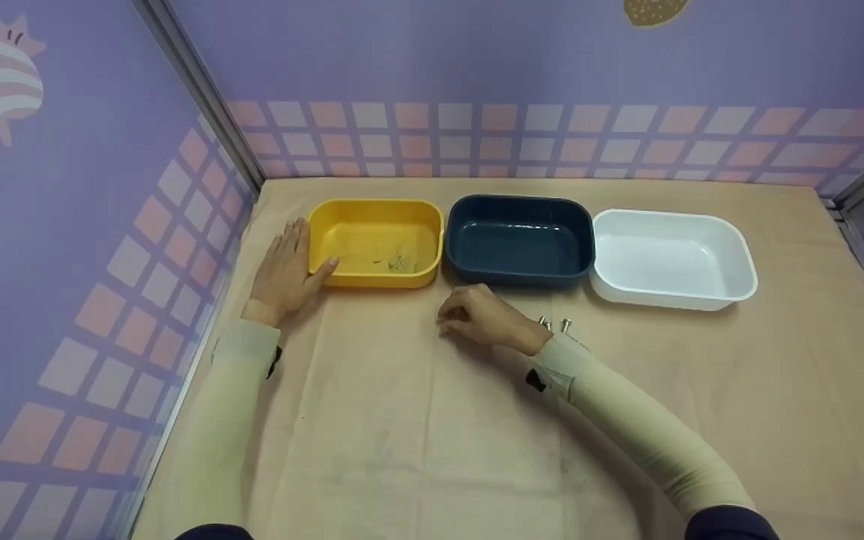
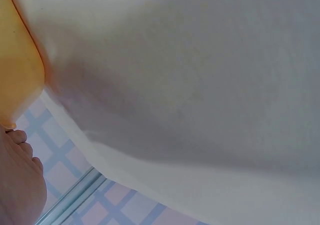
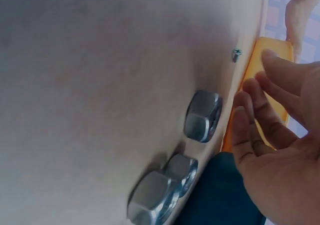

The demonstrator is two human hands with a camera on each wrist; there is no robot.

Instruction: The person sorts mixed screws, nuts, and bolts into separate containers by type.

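Left tray [image 1: 372, 241] is yellow, middle tray [image 1: 520, 251] navy, right tray [image 1: 668, 262] white.

Soft, even light is filling the head view; a shadow is lying beside the right sleeve [image 1: 642, 424] toward 5 o'clock, and glints are shining in the navy tray [image 1: 518, 251] toward 2 o'clock. The left wrist view is looking grey and blurred, shadow crossing the cloth [image 2: 210, 60] from 10 to 4 o'clock. In the right wrist view, metal hex heads [image 3: 202, 116] near 6 o'clock are gleaming.
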